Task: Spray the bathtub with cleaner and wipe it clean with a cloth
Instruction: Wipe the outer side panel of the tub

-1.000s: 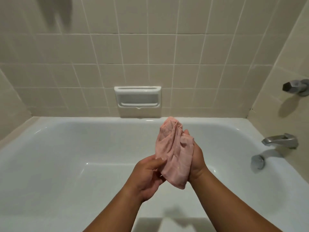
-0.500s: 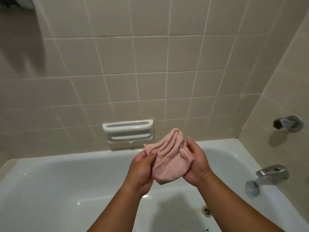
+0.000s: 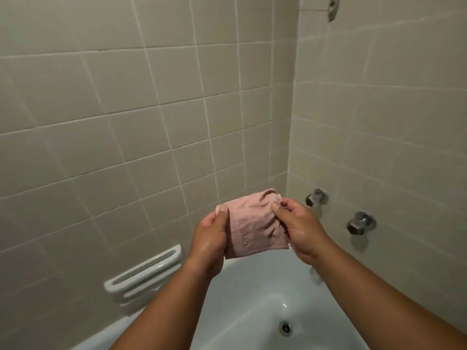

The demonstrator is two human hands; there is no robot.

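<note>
You are holding the crumpled pink fabric cloth (image 3: 254, 224) above the white glossy bathtub (image 3: 252, 306), probably folding it for wiping. Your left hand (image 3: 209, 242) and right hand (image 3: 300, 229) are both keeping a pinching grip on its side edges.

Below you, the white bathtub (image 3: 242, 306) fills the lower middle and lower right of the frame. Its glossy basin slopes to a round metal drain (image 3: 285, 327) at lower right, and its back rim meets the tiled wall (image 3: 126, 122) at lower left.
</note>
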